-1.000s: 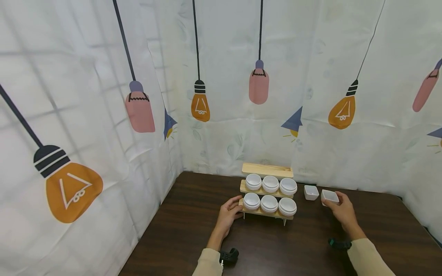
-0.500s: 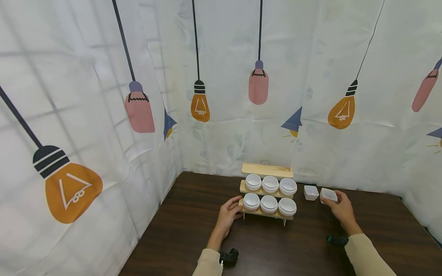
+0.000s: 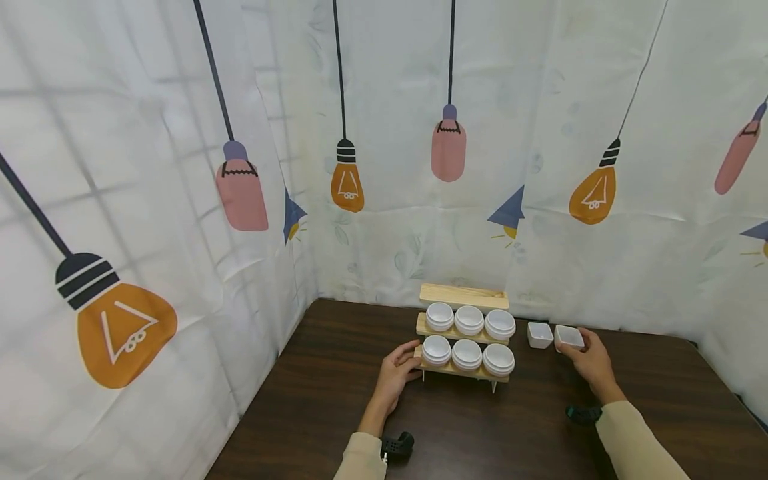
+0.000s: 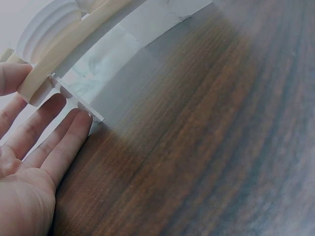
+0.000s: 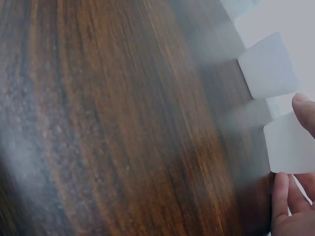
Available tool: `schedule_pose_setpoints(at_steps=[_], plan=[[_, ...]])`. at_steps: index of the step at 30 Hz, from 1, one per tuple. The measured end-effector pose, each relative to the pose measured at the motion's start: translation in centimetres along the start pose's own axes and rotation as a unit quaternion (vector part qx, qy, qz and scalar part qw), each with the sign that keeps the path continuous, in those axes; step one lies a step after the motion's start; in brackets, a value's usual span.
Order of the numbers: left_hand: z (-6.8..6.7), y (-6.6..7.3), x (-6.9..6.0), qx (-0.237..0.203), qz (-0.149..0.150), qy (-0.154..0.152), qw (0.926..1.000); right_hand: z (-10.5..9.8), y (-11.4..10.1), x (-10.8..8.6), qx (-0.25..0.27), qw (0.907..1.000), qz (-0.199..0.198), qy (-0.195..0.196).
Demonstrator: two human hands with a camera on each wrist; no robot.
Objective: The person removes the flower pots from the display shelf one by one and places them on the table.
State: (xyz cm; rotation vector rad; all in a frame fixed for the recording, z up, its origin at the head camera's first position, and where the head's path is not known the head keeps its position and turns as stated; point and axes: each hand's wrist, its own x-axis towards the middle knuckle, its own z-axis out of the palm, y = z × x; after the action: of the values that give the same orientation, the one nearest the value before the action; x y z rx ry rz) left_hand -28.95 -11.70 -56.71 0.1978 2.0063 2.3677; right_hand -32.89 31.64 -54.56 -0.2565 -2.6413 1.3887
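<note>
A tiered wooden stand point(image 3: 463, 372) with clear legs carries several round white bowls point(image 3: 467, 355) on its two lower shelves. My left hand point(image 3: 396, 373) holds the stand's left end; in the left wrist view the thumb point(image 4: 12, 78) lies on the board's edge and the other fingers reach below it by the clear leg point(image 4: 81, 101). To the right of the stand, my right hand point(image 3: 594, 365) grips a small square white bowl point(image 3: 568, 337) between thumb and fingers. This bowl sits at the table beside a second square white bowl point(image 3: 540, 335), with a narrow gap between them.
The stand's top shelf point(image 3: 463, 295) bears no bowls. A dark wood table point(image 3: 336, 347) lies under everything, its back edge close to a white curtain point(image 3: 384, 253) printed with lamps. Another curtain side point(image 3: 198, 320) runs along the left edge.
My right hand has shifted slightly left with its square bowl, which now stands closer to the other square bowl and straighter. The left hand and stand have stayed put.
</note>
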Motion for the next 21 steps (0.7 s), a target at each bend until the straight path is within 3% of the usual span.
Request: schedule_pose_setpoints(at_steps=[21], plan=[[-0.04, -0.09, 0.01, 0.004, -0.003, 0.002, 1.0, 0.51, -0.35, -0.12, -0.026, 0.9995, 0.003, 0.019]])
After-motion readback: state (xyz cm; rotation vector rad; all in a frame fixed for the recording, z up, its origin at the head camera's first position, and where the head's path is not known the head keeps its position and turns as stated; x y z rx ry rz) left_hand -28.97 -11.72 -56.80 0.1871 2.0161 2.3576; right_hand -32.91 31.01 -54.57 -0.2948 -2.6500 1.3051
